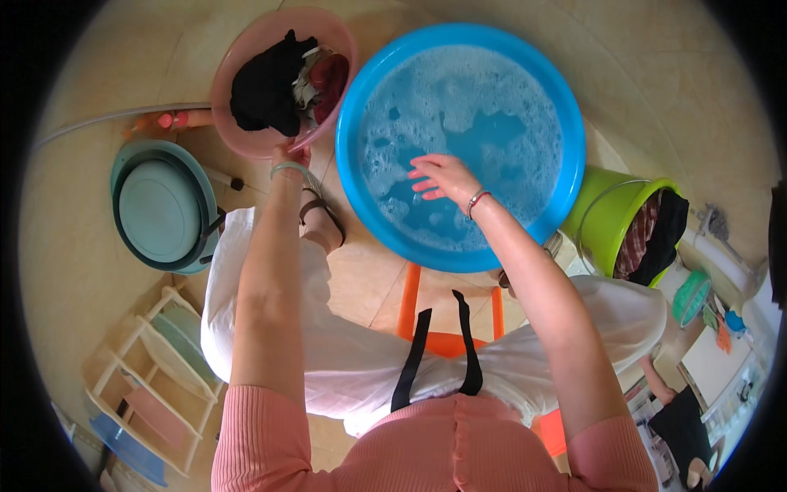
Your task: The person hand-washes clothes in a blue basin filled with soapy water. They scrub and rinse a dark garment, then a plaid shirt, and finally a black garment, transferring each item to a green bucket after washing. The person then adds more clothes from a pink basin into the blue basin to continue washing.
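Note:
My left hand [292, 153] is closed on the near rim of a translucent pink basin [225, 107]. A black garment [266, 86] is heaped in that basin, with dark red cloth [330, 80] and some pale cloth beside it. To the right stands a wide blue tub [351, 156] holding soapy water [484, 135] topped with patches of foam. Over its near left part hangs my right hand [445, 179], fingers apart and nothing in them. Whether the fingertips touch the water I cannot tell.
A tilted green bucket [602, 209] with dark and checked clothes is at the right. Dark-rimmed teal basins [160, 209] stand at the left, a cream rack [156, 369] nearer me. A grey hose [106, 120] runs to the pink basin. Another person [680, 426] is at the lower right.

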A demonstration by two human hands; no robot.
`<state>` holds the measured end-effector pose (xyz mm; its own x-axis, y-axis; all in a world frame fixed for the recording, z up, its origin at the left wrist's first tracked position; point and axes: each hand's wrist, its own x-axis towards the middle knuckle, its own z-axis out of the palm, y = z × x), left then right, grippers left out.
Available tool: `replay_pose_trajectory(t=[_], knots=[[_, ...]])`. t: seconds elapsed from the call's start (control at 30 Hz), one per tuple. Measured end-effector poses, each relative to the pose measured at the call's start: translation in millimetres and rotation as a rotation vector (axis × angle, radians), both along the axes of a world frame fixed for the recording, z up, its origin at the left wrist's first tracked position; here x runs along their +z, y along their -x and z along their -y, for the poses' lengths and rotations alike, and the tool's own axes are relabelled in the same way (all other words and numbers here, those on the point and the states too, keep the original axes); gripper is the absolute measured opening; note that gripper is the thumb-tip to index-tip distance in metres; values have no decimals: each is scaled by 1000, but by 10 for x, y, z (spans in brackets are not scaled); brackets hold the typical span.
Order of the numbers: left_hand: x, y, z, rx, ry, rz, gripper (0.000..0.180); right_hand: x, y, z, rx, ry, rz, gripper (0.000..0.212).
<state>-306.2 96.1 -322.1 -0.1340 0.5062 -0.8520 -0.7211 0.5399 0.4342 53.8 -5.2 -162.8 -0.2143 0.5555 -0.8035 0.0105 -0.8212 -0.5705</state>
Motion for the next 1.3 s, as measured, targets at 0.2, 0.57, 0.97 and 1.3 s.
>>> replay_pose_trajectory(t=[0.2, 0.57, 0.97, 1.3], knots=[[206, 86, -184, 19, -74, 81, 13, 90, -125, -129, -52, -24, -75, 41], [1880, -10, -602, -335, -153, -399, 15, 339, -567, -186, -427, -176, -233, 45], [3073, -827, 29, -768, -464, -832, 45, 632, -240, -140, -686, -221, -410, 105], [3283, -1743, 337, -991, -851, -1406, 64, -46, -89, 300, -815, 154, -534, 103]])
